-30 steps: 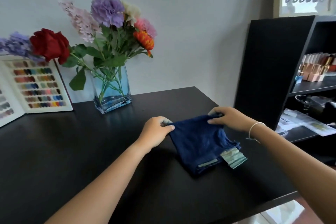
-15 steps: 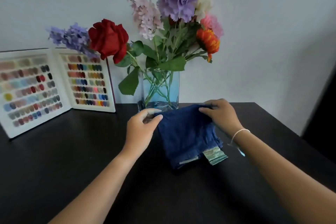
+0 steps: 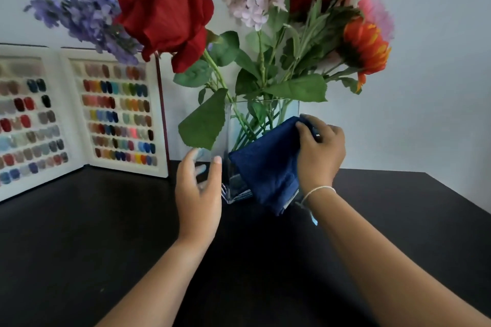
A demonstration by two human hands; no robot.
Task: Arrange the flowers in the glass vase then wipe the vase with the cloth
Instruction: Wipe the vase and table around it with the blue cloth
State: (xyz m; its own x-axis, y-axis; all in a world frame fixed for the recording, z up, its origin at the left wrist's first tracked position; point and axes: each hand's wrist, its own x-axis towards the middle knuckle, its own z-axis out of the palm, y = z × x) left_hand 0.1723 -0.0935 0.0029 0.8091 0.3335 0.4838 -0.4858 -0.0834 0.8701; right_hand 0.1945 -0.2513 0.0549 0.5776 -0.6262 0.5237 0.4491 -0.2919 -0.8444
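Note:
A square glass vase (image 3: 239, 125) stands at the back of the black table, filled with flowers: a big red rose (image 3: 164, 8), purple and pink blooms, an orange one (image 3: 366, 45). My right hand (image 3: 318, 151) grips a dark blue cloth (image 3: 268, 164) and presses it against the vase's front right face. My left hand (image 3: 198, 186) is open, fingers spread, right at the vase's left side; I cannot tell whether it touches the glass. The cloth hides the vase's lower right part.
An open white display book of coloured nail samples (image 3: 117, 111) leans against the wall at the left. The black table (image 3: 79, 247) stretches toward me; its right edge shows at far right. A grey wall stands behind.
The cloth has left the table and now lies against the vase in my right hand. My left hand let go of it and opened beside the vase. The view came closer.

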